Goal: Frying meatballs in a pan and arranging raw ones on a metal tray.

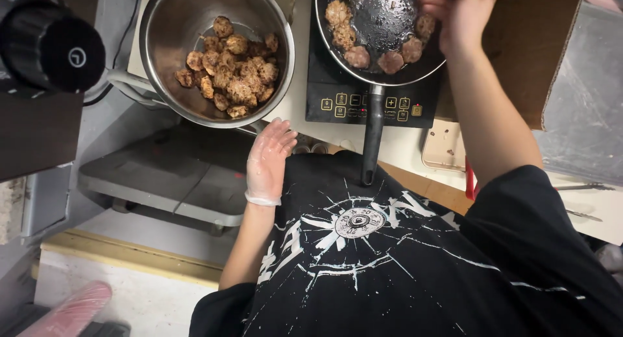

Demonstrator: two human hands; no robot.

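Browned patties [379, 54] ring the black frying pan [383, 19].

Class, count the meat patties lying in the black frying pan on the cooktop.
6 show in the black frying pan: two at the left, three along the near rim, one at the right. The right hand may hide more.

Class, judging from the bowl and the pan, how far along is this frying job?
Done: a heap of browned patties sits in the metal bowl. In hand: the right hand works over the frying pan. Left: about seven patties in the pan. The gloved left hand holds nothing.
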